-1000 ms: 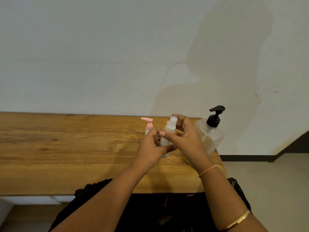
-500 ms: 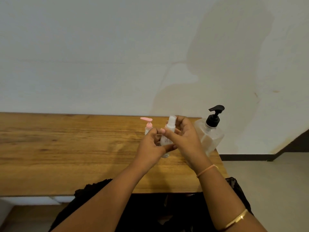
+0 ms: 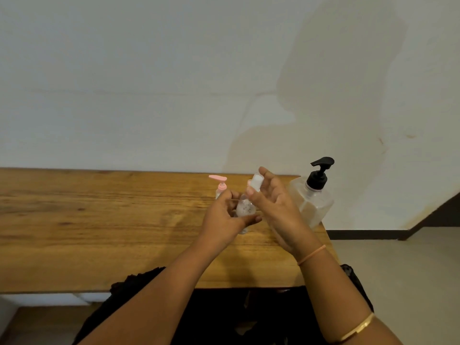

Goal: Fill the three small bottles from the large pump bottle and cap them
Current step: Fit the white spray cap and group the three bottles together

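Observation:
My left hand (image 3: pixel 224 215) grips a small clear bottle (image 3: pixel 245 207) above the wooden table (image 3: pixel 99 220). Just above that bottle's top, my right hand (image 3: pixel 271 202) pinches a white translucent cap (image 3: pixel 257 181) between thumb and fingers. Behind my left hand stands a small bottle with a pink pump (image 3: pixel 220 185), partly hidden. The large clear pump bottle (image 3: pixel 313 200) with a black pump head stands at the table's far right corner, close to my right hand. I cannot see a third small bottle.
The table's right edge (image 3: pixel 328 245) runs just past the large bottle, with floor (image 3: pixel 398 270) beyond. A white wall (image 3: pixel 174 95) stands behind the table. The near edge lies over my dark clothing (image 3: pixel 249 314).
My right hand has turned and opened outward around the cap at the small bottle's top. The left hand keeps its hold in about the same place.

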Demonstrator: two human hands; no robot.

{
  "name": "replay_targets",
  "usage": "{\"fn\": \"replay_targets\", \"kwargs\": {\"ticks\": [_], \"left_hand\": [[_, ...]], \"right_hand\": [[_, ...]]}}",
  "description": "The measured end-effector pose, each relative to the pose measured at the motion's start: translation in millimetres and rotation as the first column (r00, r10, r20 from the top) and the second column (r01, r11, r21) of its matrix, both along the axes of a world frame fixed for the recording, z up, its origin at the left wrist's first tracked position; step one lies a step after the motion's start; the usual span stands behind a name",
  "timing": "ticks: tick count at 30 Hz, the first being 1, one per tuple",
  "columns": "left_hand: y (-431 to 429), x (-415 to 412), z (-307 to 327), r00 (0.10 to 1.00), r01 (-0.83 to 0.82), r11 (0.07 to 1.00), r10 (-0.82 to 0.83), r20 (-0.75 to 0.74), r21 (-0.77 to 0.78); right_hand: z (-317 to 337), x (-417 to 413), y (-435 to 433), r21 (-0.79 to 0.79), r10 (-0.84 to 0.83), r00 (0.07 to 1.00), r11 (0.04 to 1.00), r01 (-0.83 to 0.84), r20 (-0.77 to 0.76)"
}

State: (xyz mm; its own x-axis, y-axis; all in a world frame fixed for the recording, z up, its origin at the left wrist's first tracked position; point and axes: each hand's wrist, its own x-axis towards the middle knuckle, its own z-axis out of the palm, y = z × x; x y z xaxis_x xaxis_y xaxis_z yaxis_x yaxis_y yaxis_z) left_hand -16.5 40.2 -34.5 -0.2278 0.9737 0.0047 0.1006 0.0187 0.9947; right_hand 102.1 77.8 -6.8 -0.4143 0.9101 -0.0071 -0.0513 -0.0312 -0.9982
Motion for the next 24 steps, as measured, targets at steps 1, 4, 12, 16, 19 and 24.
{"fn": "replay_targets", "kwargs": {"ticks": [1,4,12,16,19,24], "left_hand": [[0,0,0,1.000,-0.001,1.000,0.001,0.002,-0.001],[0,-1,-1,1.000,-0.002,1.000,0.002,-0.004,0.007],[0,0,-2,1.000,-0.003,1.000,0.003,0.009,0.001],[0,-1,-2,1.000,0.003,1.000,-0.003,0.012,0.015],[2,0,-6,1.000,-0.003,1.000,0.003,-0.011,0.016],[3,-4,-6,1.000,-0.009,1.000,0.008,0.012,0.011]], "right_hand": [[1,3,1,-0.023,0.060,0.996,0.998,-0.061,-0.061],[4,5,2,0.060,0.037,0.992,0.998,-0.030,-0.117],[0,-4,0,0.074,-0.101,0.993,0.993,0.095,0.069],[5,5,2,0.019,0.052,0.991,0.999,-0.050,-0.127],[3,-2,2,0.143,-0.158,0.987,0.977,0.156,0.006],[4,-8,1,0.161,-0.209,0.976,0.967,0.198,0.053]]}}
